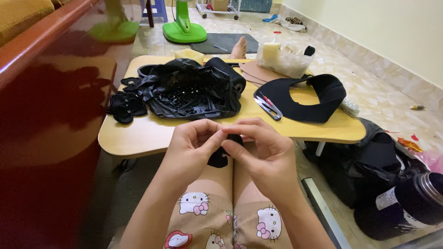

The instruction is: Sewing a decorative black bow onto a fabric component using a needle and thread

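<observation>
A small black fabric piece is held above the knees, just nearer than the near edge of the low wooden table. It is pinched from both sides: the left hand is closed on its left part with thumb and forefinger, and the right hand is closed over its upper right part, fingers curled (the exact contact of the fingertips is hidden by the fabric).

On the table, listed left to right:
- black fabric flowers, laid at the far left edge;
- a crumpled black plastic bag with small black beads shown in its opening, set just right of the flowers;
- a yellow sponge-like block, placed beyond the bag;
- small metal snips, laid right of the bag;
- a black visor, curved, resting at the right side;
- a clear plastic bag of parts, at the far right corner.

On the floor: a green fan base, far; black bags, near right.
</observation>
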